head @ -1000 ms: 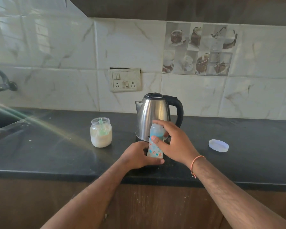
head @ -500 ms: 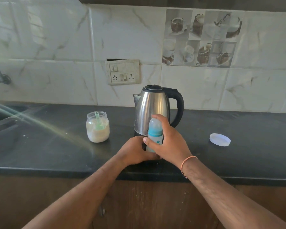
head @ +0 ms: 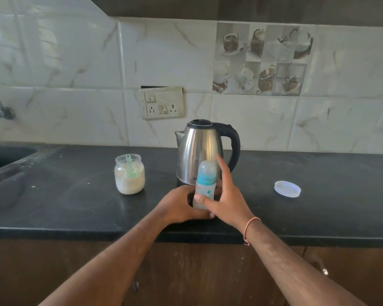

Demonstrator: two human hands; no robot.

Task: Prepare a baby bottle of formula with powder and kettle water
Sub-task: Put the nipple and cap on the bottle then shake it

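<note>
A small baby bottle (head: 205, 183) with a teal collar, a clear cap and printed sides stands upright on the black counter, just in front of the steel kettle (head: 200, 151). My left hand (head: 180, 205) wraps around its lower part. My right hand (head: 224, 198) touches the bottle's right side, thumb across the front low down, fingers loosely raised beside the cap. An open glass jar of white powder (head: 129, 176) with a green scoop stuck in it sits to the left.
A white jar lid (head: 287, 188) lies flat on the counter (head: 53, 206) to the right. The sink (head: 2, 155) and tap are at far left. A switch and socket plate (head: 161, 102) hangs on the tiled wall behind the kettle.
My right hand has slid from the bottle's cap down to its side, fingers loosening. The left hand keeps hold of the base. The bottle stays in the same spot.
</note>
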